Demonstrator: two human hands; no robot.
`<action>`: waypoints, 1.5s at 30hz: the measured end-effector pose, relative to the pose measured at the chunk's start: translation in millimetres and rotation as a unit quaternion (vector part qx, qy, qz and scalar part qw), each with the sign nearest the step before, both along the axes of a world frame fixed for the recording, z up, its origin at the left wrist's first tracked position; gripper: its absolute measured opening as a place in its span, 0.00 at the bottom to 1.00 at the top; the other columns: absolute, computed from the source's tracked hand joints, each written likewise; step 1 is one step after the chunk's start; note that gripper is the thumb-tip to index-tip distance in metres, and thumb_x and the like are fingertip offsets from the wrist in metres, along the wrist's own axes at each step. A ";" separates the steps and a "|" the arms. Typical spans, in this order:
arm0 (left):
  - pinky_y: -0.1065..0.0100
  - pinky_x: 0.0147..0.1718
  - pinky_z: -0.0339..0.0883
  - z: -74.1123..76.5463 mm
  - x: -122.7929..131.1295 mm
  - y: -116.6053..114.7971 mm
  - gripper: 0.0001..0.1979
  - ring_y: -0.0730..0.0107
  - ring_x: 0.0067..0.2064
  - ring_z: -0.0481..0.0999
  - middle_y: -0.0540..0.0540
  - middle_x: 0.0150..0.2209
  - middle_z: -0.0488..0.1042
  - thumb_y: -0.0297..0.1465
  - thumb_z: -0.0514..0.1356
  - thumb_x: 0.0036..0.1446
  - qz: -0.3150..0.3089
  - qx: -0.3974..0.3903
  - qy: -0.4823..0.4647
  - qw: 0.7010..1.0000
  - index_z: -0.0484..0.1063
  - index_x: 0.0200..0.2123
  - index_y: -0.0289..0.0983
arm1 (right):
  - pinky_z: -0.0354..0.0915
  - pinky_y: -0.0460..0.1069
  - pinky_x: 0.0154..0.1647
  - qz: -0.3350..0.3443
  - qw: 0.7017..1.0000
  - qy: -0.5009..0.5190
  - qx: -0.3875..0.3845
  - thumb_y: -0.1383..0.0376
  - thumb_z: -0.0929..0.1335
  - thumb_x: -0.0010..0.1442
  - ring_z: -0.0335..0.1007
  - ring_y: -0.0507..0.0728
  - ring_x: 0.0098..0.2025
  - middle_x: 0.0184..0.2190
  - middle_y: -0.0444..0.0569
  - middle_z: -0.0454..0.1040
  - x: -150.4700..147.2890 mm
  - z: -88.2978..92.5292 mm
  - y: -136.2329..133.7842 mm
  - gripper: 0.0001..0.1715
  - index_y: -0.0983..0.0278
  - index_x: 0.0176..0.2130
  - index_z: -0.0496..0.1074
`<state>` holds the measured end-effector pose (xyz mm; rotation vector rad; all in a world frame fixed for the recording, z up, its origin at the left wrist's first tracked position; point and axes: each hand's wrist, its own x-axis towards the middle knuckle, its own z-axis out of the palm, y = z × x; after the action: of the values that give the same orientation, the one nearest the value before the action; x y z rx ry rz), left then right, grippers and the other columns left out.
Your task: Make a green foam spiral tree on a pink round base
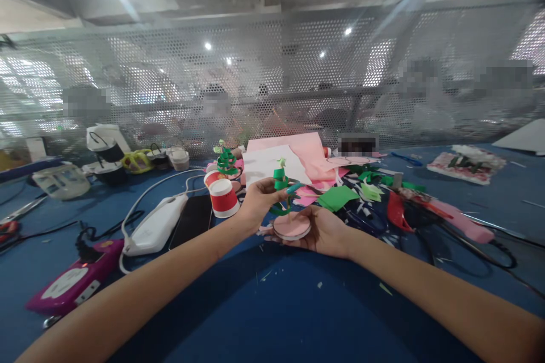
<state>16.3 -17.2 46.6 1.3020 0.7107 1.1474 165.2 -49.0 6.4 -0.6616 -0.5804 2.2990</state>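
A small paper tree (281, 181) with a green spiral strip and a pale green top stands on a round pink base (292, 226). My left hand (260, 202) pinches the green strip at the side of the tree. From below and the right, my right hand (323, 231) holds the pink base, with its fingers wrapped under the rim. A second green spiral tree (226, 160) stands farther back on the left, behind red and white paper cups (224, 198).
Left of the hands lie a black phone (192, 222), a white power bank (155, 224) and a purple power strip (76, 278) with cables. Green paper scraps (338, 198), a pink-handled tool (462, 221) and wires lie at the right. Pink sheets (298, 150) are behind.
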 end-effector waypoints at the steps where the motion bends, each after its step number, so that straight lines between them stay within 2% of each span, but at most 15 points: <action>1: 0.72 0.29 0.68 -0.3 0.0 0.2 0.14 0.72 0.29 0.75 0.46 0.29 0.78 0.28 0.70 0.37 -0.009 0.007 -0.004 1.000 0.76 0.31 0.35 | 0.72 0.51 0.37 -0.004 1.000 -0.002 0.000 0.68 0.57 0.50 0.75 0.59 0.41 0.41 0.64 0.74 0.2 -0.3 0.0 0.25 0.74 0.48 0.63; 6: 0.70 0.34 0.69 -2.1 0.7 -2.4 0.19 0.68 0.34 0.77 0.44 0.35 0.79 0.28 0.72 0.34 -0.039 -0.008 0.011 0.999 0.76 0.35 0.34 | 0.72 0.52 0.38 -0.021 1.000 -0.010 -0.002 0.68 0.57 0.52 0.75 0.59 0.41 0.42 0.64 0.74 1.3 -1.0 -0.2 0.24 0.74 0.48 0.63; 10: 0.70 0.33 0.69 -4.3 1.7 -4.1 0.16 0.70 0.32 0.76 0.45 0.32 0.79 0.30 0.71 0.37 -0.025 -0.033 0.029 0.999 0.77 0.33 0.34 | 0.72 0.51 0.36 -0.024 0.999 -0.033 0.003 0.68 0.58 0.52 0.75 0.59 0.42 0.42 0.65 0.74 1.3 -0.6 -0.1 0.25 0.76 0.49 0.63; 15: 0.70 0.31 0.69 -4.6 2.1 -5.4 0.12 0.71 0.29 0.75 0.46 0.29 0.79 0.31 0.70 0.39 -0.015 -0.021 0.034 0.999 0.78 0.32 0.35 | 0.72 0.51 0.35 -0.029 0.999 -0.035 0.001 0.68 0.58 0.52 0.74 0.60 0.43 0.42 0.66 0.74 0.5 -0.6 0.4 0.25 0.76 0.49 0.63; 19: 0.68 0.33 0.69 -4.6 1.5 -6.4 0.11 0.70 0.30 0.75 0.45 0.29 0.79 0.32 0.69 0.41 -0.024 -0.012 0.030 0.999 0.78 0.30 0.34 | 0.72 0.51 0.35 -0.035 0.999 -0.037 -0.003 0.68 0.57 0.52 0.75 0.60 0.41 0.42 0.65 0.74 -0.1 -0.3 -0.3 0.25 0.76 0.49 0.63; 26: 0.66 0.40 0.69 -11.5 -4.2 -0.9 0.22 0.61 0.41 0.76 0.43 0.38 0.78 0.30 0.71 0.38 -0.062 0.043 0.013 0.997 0.74 0.40 0.35 | 0.72 0.52 0.38 -0.024 1.000 0.003 -0.020 0.68 0.57 0.53 0.73 0.60 0.45 0.45 0.66 0.72 3.5 1.2 -1.4 0.26 0.75 0.51 0.60; 29: 0.67 0.37 0.70 -16.8 -7.2 0.5 0.30 0.61 0.41 0.76 0.41 0.40 0.77 0.28 0.72 0.32 -0.072 0.052 0.053 0.995 0.72 0.43 0.34 | 0.72 0.52 0.39 -0.016 0.999 0.011 -0.034 0.68 0.57 0.56 0.74 0.59 0.44 0.44 0.65 0.72 5.2 2.4 0.0 0.24 0.75 0.51 0.60; 32: 0.66 0.37 0.71 -21.7 -8.7 -0.3 0.35 0.63 0.39 0.77 0.41 0.40 0.76 0.27 0.73 0.30 -0.085 0.026 0.074 0.993 0.69 0.46 0.34 | 0.72 0.51 0.38 -0.035 0.999 -0.005 -0.026 0.70 0.56 0.56 0.75 0.58 0.42 0.41 0.62 0.74 5.6 3.3 0.5 0.23 0.74 0.51 0.61; 34: 0.67 0.37 0.71 -24.6 -9.1 -1.0 0.34 0.63 0.40 0.77 0.41 0.40 0.75 0.27 0.73 0.31 -0.087 0.017 0.076 0.993 0.68 0.47 0.34 | 0.72 0.50 0.38 -0.046 0.999 -0.017 -0.018 0.70 0.57 0.55 0.75 0.57 0.41 0.40 0.62 0.75 5.8 3.3 0.2 0.24 0.74 0.51 0.61; 38: 0.73 0.28 0.69 -28.8 -9.2 -1.6 0.32 0.66 0.37 0.77 0.42 0.41 0.75 0.29 0.72 0.34 -0.063 0.009 0.075 0.995 0.69 0.47 0.35 | 0.73 0.51 0.37 -0.052 0.998 -0.023 -0.029 0.70 0.57 0.55 0.75 0.59 0.42 0.42 0.64 0.74 6.3 1.8 -0.2 0.24 0.74 0.51 0.61; 45: 0.74 0.25 0.67 -26.4 -4.0 -4.8 0.28 0.72 0.29 0.75 0.46 0.34 0.78 0.30 0.72 0.34 -0.043 0.011 0.033 0.998 0.70 0.42 0.33 | 0.72 0.56 0.40 -0.062 0.997 -0.037 -0.035 0.69 0.57 0.54 0.74 0.60 0.43 0.44 0.64 0.73 3.8 2.5 -2.4 0.23 0.73 0.50 0.63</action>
<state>12.3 -22.0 20.2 1.3815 0.6851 1.0492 169.0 -51.5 8.9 -0.7964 -0.4810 2.1955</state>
